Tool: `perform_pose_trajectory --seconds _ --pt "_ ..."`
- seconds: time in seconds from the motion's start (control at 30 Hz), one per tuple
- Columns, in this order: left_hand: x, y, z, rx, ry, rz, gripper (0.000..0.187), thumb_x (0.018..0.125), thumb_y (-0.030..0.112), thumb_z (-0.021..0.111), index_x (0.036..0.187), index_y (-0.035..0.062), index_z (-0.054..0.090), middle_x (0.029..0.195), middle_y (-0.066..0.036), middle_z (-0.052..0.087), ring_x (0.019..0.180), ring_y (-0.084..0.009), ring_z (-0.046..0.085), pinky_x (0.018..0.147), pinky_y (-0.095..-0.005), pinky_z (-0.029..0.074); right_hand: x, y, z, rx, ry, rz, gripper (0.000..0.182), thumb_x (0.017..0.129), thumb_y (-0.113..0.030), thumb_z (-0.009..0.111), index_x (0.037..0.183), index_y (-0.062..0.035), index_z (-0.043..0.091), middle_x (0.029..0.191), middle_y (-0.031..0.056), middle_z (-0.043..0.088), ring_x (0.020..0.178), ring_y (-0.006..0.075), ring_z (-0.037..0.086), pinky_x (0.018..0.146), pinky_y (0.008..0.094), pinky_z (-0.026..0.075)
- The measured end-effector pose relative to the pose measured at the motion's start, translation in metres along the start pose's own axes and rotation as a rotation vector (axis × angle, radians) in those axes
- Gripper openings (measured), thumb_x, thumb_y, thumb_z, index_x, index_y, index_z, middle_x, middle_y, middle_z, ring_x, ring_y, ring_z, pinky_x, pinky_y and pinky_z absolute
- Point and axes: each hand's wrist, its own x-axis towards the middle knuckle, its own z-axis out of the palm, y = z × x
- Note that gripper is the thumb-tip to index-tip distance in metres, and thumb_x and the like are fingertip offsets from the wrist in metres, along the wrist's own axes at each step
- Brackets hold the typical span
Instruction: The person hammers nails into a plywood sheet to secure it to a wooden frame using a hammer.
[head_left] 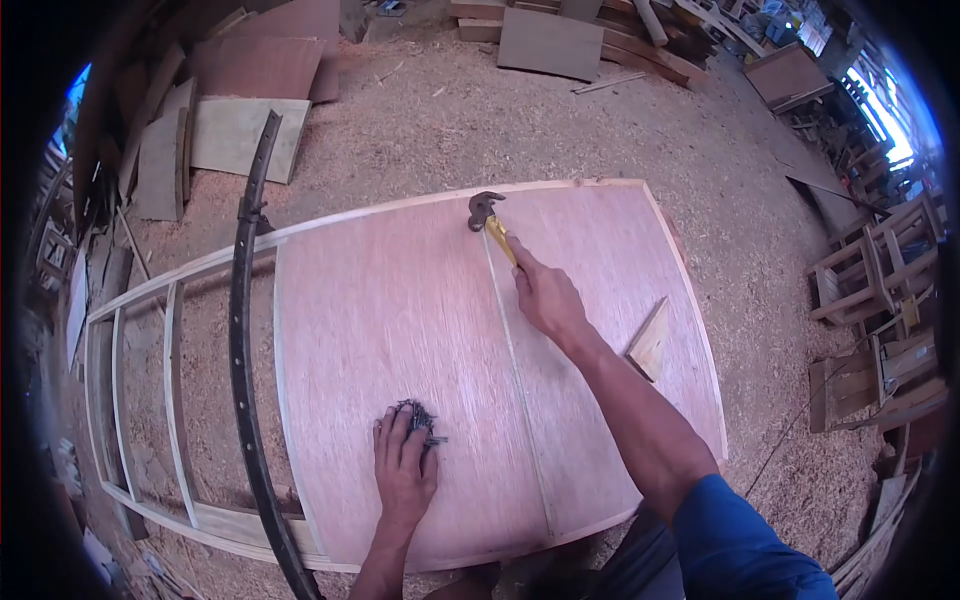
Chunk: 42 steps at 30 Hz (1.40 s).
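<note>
Over at nine o'clock, a bare wood frame (181, 400) sits under a long dark metal bar (240, 340). At seven, the left hand (405, 465) lies over dark nails (430, 424) on the pink board (390, 300); I can't tell if its grip holds any. At twelve, the hammer (497, 236) has its head near the far edge. Toward three, the right hand (550, 298) has its grip wrapped around the handle. Small, straight taps should work best, left fingers kept well away. Farther toward three, a wood scrap (650, 343) lies near the arm.

A claw hammer (493, 226) (yellow-handled) slants over the pinkish panel (390, 310); dark nails (424, 416) bunched on it.
</note>
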Motion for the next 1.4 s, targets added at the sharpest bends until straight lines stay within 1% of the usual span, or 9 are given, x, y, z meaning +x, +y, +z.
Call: perform_pose_trajectory --seconds 0.2,0.37,0.53,0.73,0.83,0.97,1.07,1.27,1.4 --pt "-0.001 0.000 0.000 0.043 0.055 0.038 0.027 0.085 -0.002 0.082 0.112 0.0041 0.079 0.154 -0.025 0.065 0.151 -0.0515 0.055 0.128 -0.0682 0.038 -0.008 -0.002 0.012 0.076 0.123 -0.010 0.062 0.111 -0.021 0.058 0.171 -0.0314 0.047 0.097 0.0302 0.078 0.092 0.0513 0.076 0.085 0.0646 0.058" --pt "-0.003 0.008 -0.015 -0.264 0.105 -0.232 0.018 0.089 -0.003 0.083 0.107 0.0012 0.081 0.139 -0.021 0.072 0.138 -0.0442 0.064 0.120 -0.0527 0.049 -0.005 0.010 0.003 0.006 0.071 0.008 0.064 0.110 -0.018 0.060 0.171 -0.0325 0.048 0.097 0.0302 0.077 0.090 0.0511 0.076 0.085 0.0642 0.058" --pt "0.015 0.021 -0.049 -0.440 0.191 -0.482 0.008 0.100 0.001 0.080 0.107 -0.0017 0.080 0.109 -0.015 0.077 0.101 -0.0236 0.075 0.088 -0.0357 0.061 -0.094 0.010 -0.012 0.130 0.012 0.102 0.068 0.110 -0.014 0.061 0.174 -0.0300 0.045 0.093 0.0295 0.076 0.084 0.0476 0.077 0.080 0.0577 0.058" --pt "0.027 0.006 -0.050 -0.371 0.115 -0.537 0.013 0.110 0.005 0.070 0.120 -0.0021 0.072 0.094 -0.010 0.076 0.080 -0.0195 0.072 0.073 -0.0321 0.060 -0.178 0.024 -0.027 0.264 0.013 0.221 0.069 0.111 -0.012 0.061 0.176 -0.0265 0.042 0.087 0.0285 0.073 0.077 0.0437 0.076 0.076 0.0518 0.058" --pt "0.048 0.012 -0.041 -0.674 0.069 -0.624 0.017 0.113 0.009 0.066 0.125 -0.0029 0.067 0.101 -0.011 0.078 0.086 -0.0168 0.075 0.074 -0.0312 0.060 -0.193 0.029 -0.032 0.288 -0.008 0.289 0.068 0.112 -0.013 0.061 0.176 -0.0262 0.042 0.087 0.0292 0.074 0.076 0.0441 0.076 0.075 0.0517 0.058" --pt "0.104 0.045 -0.012 -0.921 0.082 -0.582 0.016 0.114 0.009 0.065 0.122 -0.0034 0.072 0.119 -0.014 0.081 0.113 -0.0199 0.077 0.094 -0.0317 0.061 -0.199 0.025 -0.028 0.224 0.009 0.290 0.069 0.112 -0.014 0.062 0.176 -0.0257 0.041 0.086 0.0283 0.073 0.078 0.0460 0.075 0.075 0.0551 0.057" --pt "0.140 0.034 0.030 -0.805 -0.041 -0.413 0.016 0.111 0.010 0.069 0.121 -0.0022 0.073 0.119 -0.016 0.081 0.110 -0.0237 0.078 0.091 -0.0374 0.063 -0.202 0.025 -0.020 0.133 0.017 0.256 0.069 0.111 -0.016 0.063 0.176 -0.0260 0.042 0.085 0.0258 0.072 0.080 0.0465 0.075 0.075 0.0581 0.056" --pt "0.239 0.001 0.116 -0.219 0.151 0.026 0.015 0.102 0.006 0.073 0.116 0.0033 0.078 0.108 -0.017 0.081 0.097 -0.0292 0.077 0.086 -0.0416 0.059 -0.201 0.023 -0.025 0.089 -0.028 0.270 0.068 0.113 -0.016 0.062 0.177 -0.0233 0.038 0.091 0.0268 0.075 0.082 0.0465 0.076 0.077 0.0549 0.058" --pt "0.257 0.005 0.143 -0.343 0.120 -0.267 0.016 0.102 0.005 0.071 0.116 0.0027 0.078 0.114 -0.017 0.081 0.102 -0.0312 0.076 0.092 -0.0412 0.059 -0.201 0.026 -0.027 0.075 -0.022 0.239 0.070 0.113 -0.015 0.062 0.178 -0.0209 0.036 0.089 0.0266 0.074 0.081 0.0467 0.076 0.076 0.0546 0.058"
